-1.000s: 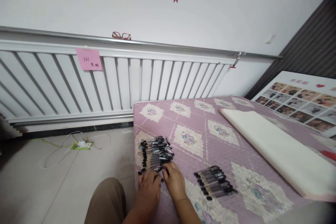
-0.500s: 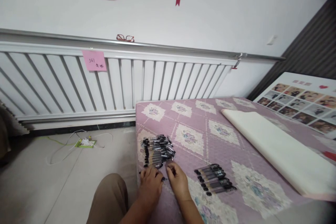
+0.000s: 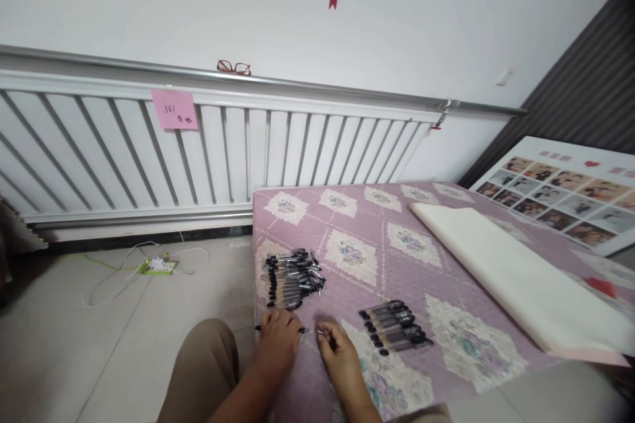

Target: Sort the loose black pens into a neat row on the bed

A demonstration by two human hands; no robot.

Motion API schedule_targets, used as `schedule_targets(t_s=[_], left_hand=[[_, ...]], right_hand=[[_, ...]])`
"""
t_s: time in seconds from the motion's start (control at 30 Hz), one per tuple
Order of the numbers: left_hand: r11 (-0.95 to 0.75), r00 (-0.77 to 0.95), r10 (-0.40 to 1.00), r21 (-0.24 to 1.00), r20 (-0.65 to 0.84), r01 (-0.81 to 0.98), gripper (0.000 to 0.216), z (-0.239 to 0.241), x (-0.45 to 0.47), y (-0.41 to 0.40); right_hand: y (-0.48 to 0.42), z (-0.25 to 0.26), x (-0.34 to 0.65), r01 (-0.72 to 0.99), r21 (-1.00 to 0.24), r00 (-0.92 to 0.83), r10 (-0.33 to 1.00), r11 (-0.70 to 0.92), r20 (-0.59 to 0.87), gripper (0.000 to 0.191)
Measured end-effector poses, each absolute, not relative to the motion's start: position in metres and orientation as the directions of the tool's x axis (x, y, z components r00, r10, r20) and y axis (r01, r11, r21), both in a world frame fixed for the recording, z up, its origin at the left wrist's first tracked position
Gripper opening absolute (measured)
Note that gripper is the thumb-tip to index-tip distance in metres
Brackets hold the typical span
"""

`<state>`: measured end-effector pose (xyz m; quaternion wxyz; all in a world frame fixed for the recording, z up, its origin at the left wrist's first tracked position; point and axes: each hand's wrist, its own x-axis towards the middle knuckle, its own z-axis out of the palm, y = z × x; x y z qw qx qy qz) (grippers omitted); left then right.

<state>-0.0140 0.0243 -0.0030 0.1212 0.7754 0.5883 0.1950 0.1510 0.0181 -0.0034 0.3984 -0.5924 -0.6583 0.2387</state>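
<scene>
My left hand (image 3: 278,342) is closed round a black pen (image 3: 301,330), whose ends stick out on both sides of the fingers. Just to its right, my right hand (image 3: 340,351) pinches something small and thin in line with the pen's tip; what it is I cannot make out. Beyond my left hand lies a pile of black pens (image 3: 292,281), with loose small pen parts at its right end. A row of several black-capped pens (image 3: 397,327) lies side by side to the right of my right hand.
The pens lie on a purple floral mattress (image 3: 362,208). A rolled cream sheet (image 3: 496,271) and a photo board (image 3: 555,192) are on the right. A white radiator (image 3: 223,152) with a pink note (image 3: 174,110) stands behind. A power strip (image 3: 159,266) with cables lies on the floor.
My right hand's fingertips have come down level with the pen tip, with a thin thing now showing between. My left hand still holds the pen. The view has shifted slightly.
</scene>
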Motion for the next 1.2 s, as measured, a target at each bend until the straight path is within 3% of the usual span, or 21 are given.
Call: schedule_targets(t_s=[0.67,0.93,1.2], left_hand=[[-0.415,0.386,0.909,0.436,0.159,0.798,0.017,0.0,-0.019,0.023],[-0.427,0.407,0.902,0.445,0.146,0.787,0.016,-0.003,-0.019,0.023],[-0.439,0.414,0.896,0.443,0.158,0.782,0.017,-0.002,-0.02,0.022]], right_hand=[[0.015,0.001,0.149,0.553,-0.8,-0.13,0.972,0.235,0.196,0.018],[0.014,-0.011,0.15,0.559,-0.809,-0.067,0.983,0.18,0.173,0.015],[0.014,-0.007,0.149,0.557,-0.805,-0.116,0.979,0.202,0.166,0.011]])
